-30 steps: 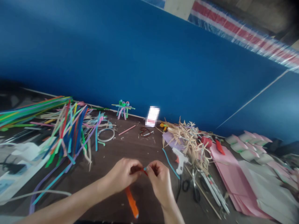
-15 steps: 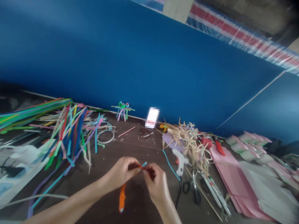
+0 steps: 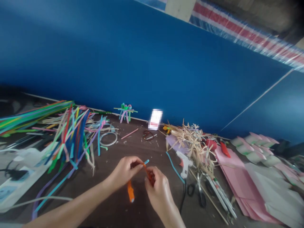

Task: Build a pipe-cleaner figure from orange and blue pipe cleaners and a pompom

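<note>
Between my two hands runs an orange pipe cleaner piece (image 3: pixel 130 192), its thick lower end hanging below my left hand. My left hand (image 3: pixel 127 171) pinches it between thumb and fingers. A short light-blue tip (image 3: pixel 146 161) sticks out just past those fingertips. My right hand (image 3: pixel 156 185) has its fingers curled round more of the orange material, close beside the left. The middle of the piece is partly hidden by my fingers. Both hands are held above the dark table (image 3: pixel 114 209).
Colourful pipe cleaners (image 3: pixel 71 133) and a power strip (image 3: pixel 14 186) lie at left. A small pipe-cleaner figure (image 3: pixel 125 112) and blurred bright phone-like object (image 3: pixel 155 119) stand by the blue wall. Right are a glue gun (image 3: pixel 184 163), scissors (image 3: pixel 200 193), dried stems (image 3: pixel 194 142) and pink sheets (image 3: pixel 235 177).
More orange material shows between my hands and in my right hand's fingers. The hanging orange end has swung right and slightly up.
</note>
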